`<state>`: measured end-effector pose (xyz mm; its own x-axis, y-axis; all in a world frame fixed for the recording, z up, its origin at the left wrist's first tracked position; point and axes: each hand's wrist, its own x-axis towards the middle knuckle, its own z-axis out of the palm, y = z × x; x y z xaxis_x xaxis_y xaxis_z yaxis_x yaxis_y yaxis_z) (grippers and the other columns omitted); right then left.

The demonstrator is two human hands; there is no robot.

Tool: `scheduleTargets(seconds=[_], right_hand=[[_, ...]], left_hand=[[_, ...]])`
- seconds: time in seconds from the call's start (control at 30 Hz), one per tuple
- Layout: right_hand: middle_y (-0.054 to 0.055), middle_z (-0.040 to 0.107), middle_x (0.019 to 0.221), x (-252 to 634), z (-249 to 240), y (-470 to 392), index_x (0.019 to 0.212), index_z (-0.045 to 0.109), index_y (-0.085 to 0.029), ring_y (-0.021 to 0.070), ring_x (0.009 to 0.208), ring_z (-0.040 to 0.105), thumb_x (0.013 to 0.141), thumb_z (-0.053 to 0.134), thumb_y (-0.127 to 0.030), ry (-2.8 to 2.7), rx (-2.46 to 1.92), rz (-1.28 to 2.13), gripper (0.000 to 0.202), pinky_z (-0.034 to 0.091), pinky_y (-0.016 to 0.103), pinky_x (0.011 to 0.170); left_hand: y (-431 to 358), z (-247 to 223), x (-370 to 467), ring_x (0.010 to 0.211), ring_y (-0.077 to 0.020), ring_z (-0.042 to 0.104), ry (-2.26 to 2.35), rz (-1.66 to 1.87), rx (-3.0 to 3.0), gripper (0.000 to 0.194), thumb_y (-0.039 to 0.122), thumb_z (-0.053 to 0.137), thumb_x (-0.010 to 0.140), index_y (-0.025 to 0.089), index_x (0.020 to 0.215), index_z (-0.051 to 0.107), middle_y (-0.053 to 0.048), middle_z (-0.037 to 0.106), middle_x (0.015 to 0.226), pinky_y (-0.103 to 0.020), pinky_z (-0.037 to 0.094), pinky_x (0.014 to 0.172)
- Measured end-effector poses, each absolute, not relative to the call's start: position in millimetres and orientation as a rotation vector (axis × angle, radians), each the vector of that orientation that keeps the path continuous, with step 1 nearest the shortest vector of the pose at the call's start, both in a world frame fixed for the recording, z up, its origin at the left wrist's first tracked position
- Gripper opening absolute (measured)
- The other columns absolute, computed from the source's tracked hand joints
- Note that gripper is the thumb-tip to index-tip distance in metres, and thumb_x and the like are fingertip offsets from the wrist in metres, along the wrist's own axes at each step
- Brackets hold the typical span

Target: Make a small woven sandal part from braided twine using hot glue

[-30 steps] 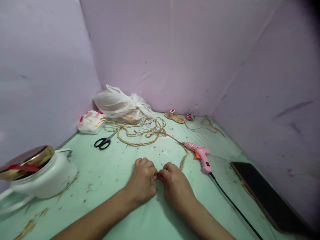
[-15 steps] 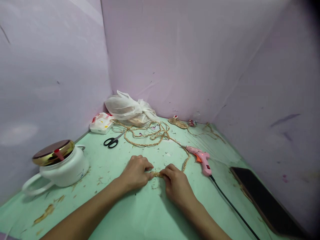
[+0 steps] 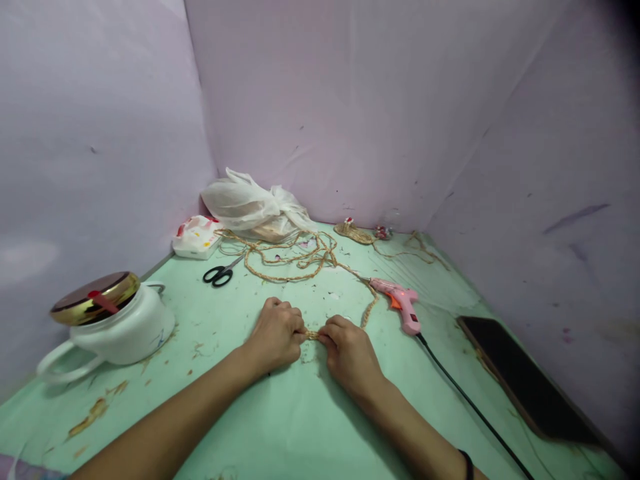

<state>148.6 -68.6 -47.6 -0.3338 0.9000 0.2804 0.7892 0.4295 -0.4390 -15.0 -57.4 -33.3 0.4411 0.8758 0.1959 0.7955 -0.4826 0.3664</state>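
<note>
Centrally, on the counter: braid, one short visible stretch, pinched between thumb and fingers of the left hand on one side and the right hand on the other, presumably to hold it straight. Whether it joins the rope cannot be told; the right hand hides that part.

Clock positions, from the braid:
- Twelve: rope, loosely looped, one tail running down behind the right hand.
- Two to three: glue gun, pink, on its side, nozzle turned from the hands, perhaps against burns.
- Ten: scissors, handles nearest, likely for easy pickup.
- Nine: mug, lid tilted on top.
</note>
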Motion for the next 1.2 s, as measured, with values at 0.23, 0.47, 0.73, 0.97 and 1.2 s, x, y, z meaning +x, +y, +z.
scheduleTargets(seconds=[0.23,0.47,0.73,0.97,1.2], right_hand=[[0.006,0.063,0.078,148.0,-45.9,-71.0,0.073,0.067,-0.014,0.0148,0.072,0.059,0.081,0.051,-0.006,-2.252,-1.474,0.258,0.02,0.043,0.023,0.066],[0.005,0.063,0.078,149.6,-46.7,-70.1,0.075,0.068,-0.016,0.0145,0.071,0.059,0.082,0.05,-0.009,-2.271,-1.461,0.237,0.021,0.042,0.023,0.064],[0.004,0.063,0.079,155.4,-43.6,-66.4,0.078,0.071,-0.018,0.0135,0.071,0.059,0.082,0.052,-0.011,-2.295,-1.454,0.301,0.02,0.043,0.022,0.065],[0.004,0.061,0.081,161.4,-43.4,-62.3,0.082,0.071,-0.017,0.0131,0.073,0.059,0.08,0.052,-0.006,-2.29,-1.377,0.466,0.022,0.044,0.022,0.069],[0.006,0.061,0.078,158.8,-54.9,-62.0,0.077,0.068,-0.014,0.0158,0.075,0.057,0.076,0.051,-0.002,-2.273,-1.334,0.366,0.021,0.043,0.025,0.07]], left_hand=[[-55.5,-32.6,-17.6,0.071,-0.0157,0.058,1.49,0.535,2.409,0.012,0.017,0.06,0.073,0.02,0.066,0.069,-0.001,0.069,0.067,-0.037,0.032,0.085],[-54.6,-28.7,-19.2,0.075,-0.0175,0.058,1.469,0.578,2.396,0.018,0.029,0.067,0.07,0.021,0.086,0.071,-0.002,0.068,0.077,-0.032,0.038,0.076],[-54.0,-34.2,-5.3,0.078,-0.0174,0.055,1.325,0.58,2.565,0.012,0.018,0.059,0.076,0.019,0.071,0.069,-0.003,0.066,0.073,-0.038,0.034,0.084],[-50.1,-35.9,-4.3,0.075,-0.0169,0.053,1.217,0.575,2.656,0.017,0.014,0.052,0.078,0.017,0.066,0.063,-0.003,0.064,0.07,-0.038,0.033,0.084],[-43.5,-41.3,-5.0,0.073,-0.0162,0.05,1.108,0.591,2.699,0.018,0.012,0.051,0.076,0.017,0.062,0.06,-0.003,0.062,0.067,-0.035,0.034,0.083]])
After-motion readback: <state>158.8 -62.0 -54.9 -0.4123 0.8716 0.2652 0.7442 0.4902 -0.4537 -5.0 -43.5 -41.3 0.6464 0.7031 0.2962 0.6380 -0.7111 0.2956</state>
